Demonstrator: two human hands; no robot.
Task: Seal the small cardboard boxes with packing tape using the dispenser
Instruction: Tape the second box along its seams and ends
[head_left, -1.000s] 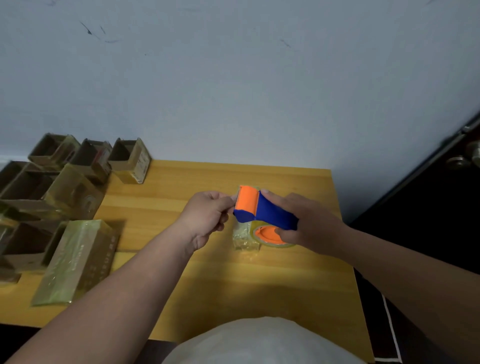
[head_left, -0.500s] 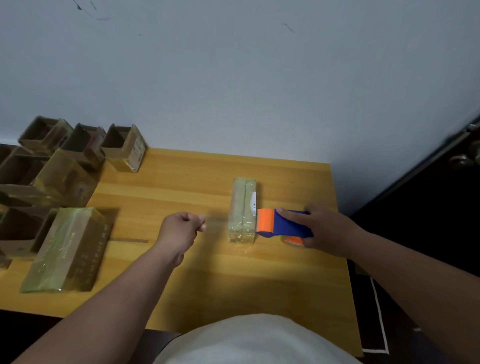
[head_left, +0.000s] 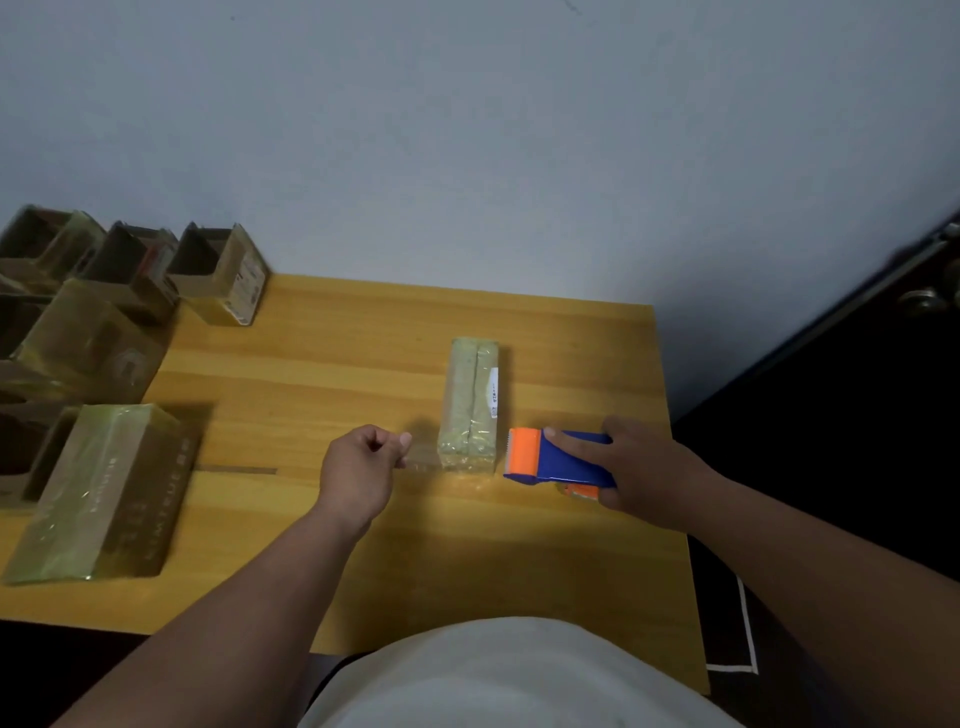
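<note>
1. Wooden table (head_left: 363, 561) against pale wall (head_left: 467, 130); boxes crowd its left edge.
2. Small box (head_left: 470, 405) mid-table, toward the right edge.
3. Left hand (head_left: 358, 467) pinches clear tape (head_left: 423, 460).
4. Right hand (head_left: 644, 473) grips dispenser (head_left: 558, 460) beside the box.

wall (head_left: 467, 130): pale grey | table (head_left: 519, 561): yellow wood | door (head_left: 883, 332): dark

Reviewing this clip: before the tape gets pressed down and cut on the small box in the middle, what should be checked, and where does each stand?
1. Small box lies flat on the table: ok.
2. Top flaps closed, seam showing: ok.
3. Right hand has the dispenser in its grip, cutter end beside the box: ok.
4. Left hand pinches the tape end left of the box: ok.
5. Tape runs unbroken from fingers to dispenser: cannot tell.
6. Tape stuck to the box: cannot tell.
</note>
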